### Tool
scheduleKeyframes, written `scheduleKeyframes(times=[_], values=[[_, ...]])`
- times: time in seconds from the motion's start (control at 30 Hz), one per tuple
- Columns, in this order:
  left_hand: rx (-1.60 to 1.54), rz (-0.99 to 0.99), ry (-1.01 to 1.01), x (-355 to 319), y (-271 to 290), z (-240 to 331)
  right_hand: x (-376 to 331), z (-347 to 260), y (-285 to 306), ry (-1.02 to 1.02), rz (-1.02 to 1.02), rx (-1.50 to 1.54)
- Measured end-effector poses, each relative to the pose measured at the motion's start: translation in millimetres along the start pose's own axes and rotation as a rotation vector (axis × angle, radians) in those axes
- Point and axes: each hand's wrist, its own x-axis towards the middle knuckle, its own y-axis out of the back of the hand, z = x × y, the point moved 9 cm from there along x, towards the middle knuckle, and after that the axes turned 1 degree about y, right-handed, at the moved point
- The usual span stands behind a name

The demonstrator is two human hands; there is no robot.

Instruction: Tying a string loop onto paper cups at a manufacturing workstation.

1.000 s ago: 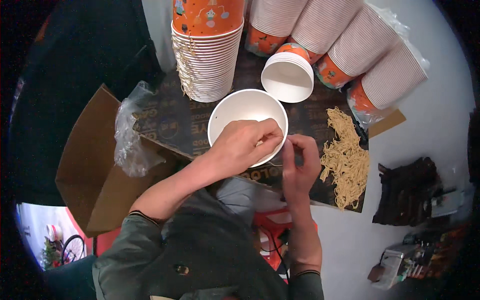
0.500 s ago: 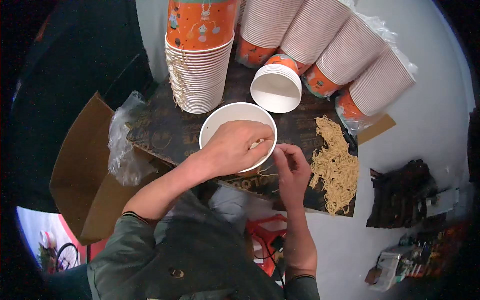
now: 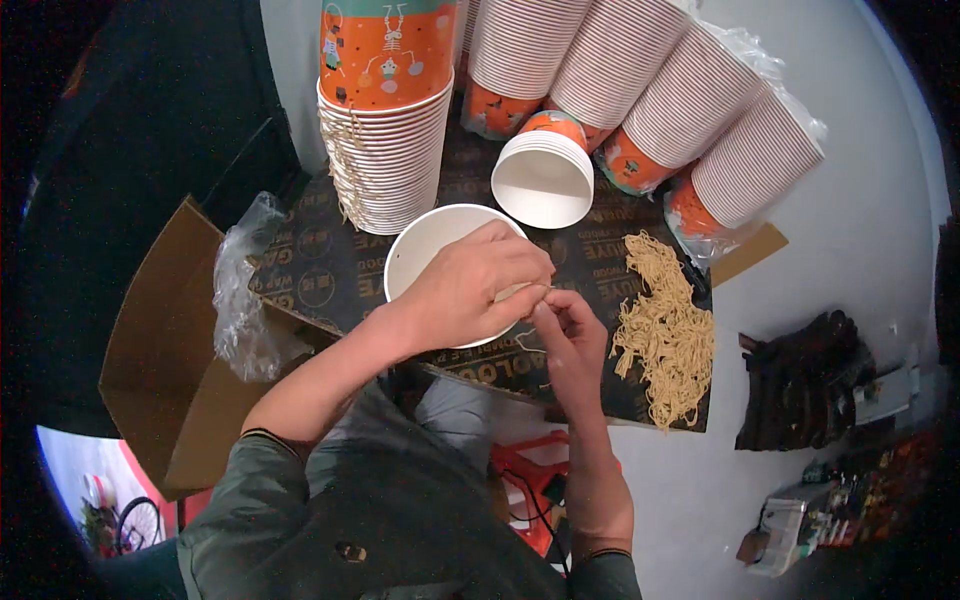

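From where I stood, the left hand [image 3: 470,285] curled over the near-right rim of a round, white-lined paper bucket [image 3: 412,255], fingertips bunched; couldn't tell whether they gripped rim or something else. The right hand [image 3: 578,335] sat just right of it, thumb and fingers drawn together, contents hidden. A thin pale strand [image 3: 530,343] lay just left of the right hand; a heap of tan, looped cords [image 3: 665,330] farther right. Bucket looked light, smooth, easily dented, best held by its rim; cords soft, limp, tangle-prone, best pinched at one end.
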Motion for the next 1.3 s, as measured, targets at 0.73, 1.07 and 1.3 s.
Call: scheduleKeyframes(times=[0.73,1.07,1.3], values=[[-0.616,-0.457,0.551,7,-60,-55,48,-77,21,0.165,-0.220,-0.432],[-0.838,-0.542,0.628,-3,-74,-58,69,-51,10,-0.001,-0.365,-0.372],[-0.913,-0.476,0.735,-5,-69,-73,21,-88,20,0.471,-0.045,-0.759]])
